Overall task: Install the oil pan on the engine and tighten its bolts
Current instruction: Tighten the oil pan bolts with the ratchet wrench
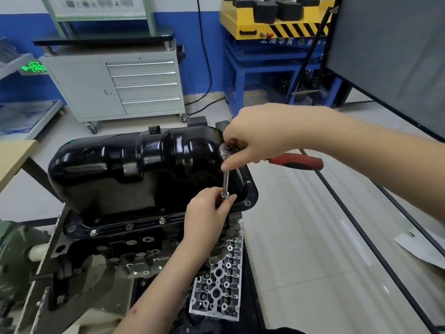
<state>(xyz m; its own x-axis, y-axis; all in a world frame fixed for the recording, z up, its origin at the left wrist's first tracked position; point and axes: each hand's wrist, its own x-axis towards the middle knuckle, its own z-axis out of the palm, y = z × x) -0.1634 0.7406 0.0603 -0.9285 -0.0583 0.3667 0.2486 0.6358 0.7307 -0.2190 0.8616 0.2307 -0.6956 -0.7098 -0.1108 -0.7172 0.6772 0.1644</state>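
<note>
A glossy black oil pan (pixel 134 162) sits upside-up on the inverted engine block (pixel 125 251), its flange carrying several bolts (pixel 93 232) along the near edge. My right hand (pixel 255 138) grips the head of a ratchet wrench whose red and black handle (pixel 297 160) sticks out to the right. A chrome extension bar (pixel 225 182) drops from the ratchet head to the pan's right flange. My left hand (pixel 208 213) pinches the bar's lower end and hides the socket and the bolt under it.
An aluminium cylinder head (pixel 220 283) lies beside the engine at lower right. A grey drawer cabinet (pixel 120 88) on castors stands behind, a yellow and blue lift table (pixel 272 39) at the back right, a wooden bench corner (pixel 14 157) at left.
</note>
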